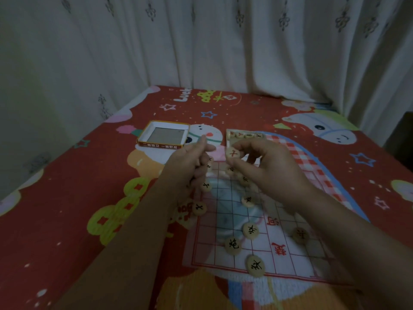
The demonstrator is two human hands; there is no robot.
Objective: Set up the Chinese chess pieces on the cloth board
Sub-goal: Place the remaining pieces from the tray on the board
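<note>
Here, right hand (263, 166): pinches a red-marked piece (233, 152) by its rim, above the far edge of the board (225, 211).
Left hand (190, 162): curled; hold cannot be told.
Piece: probably light, hard, smooth; take by the rim.
Board: soft cloth, may wrinkle.

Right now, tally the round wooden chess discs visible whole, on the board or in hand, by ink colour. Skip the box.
Black-character round wooden discs on the white cloth board: 6
Red-character round wooden disc pinched in the right hand: 1
Shaded disc at the board's right, ink colour unclear: 1
Total: 8
Partly hidden discs are left out.
</note>
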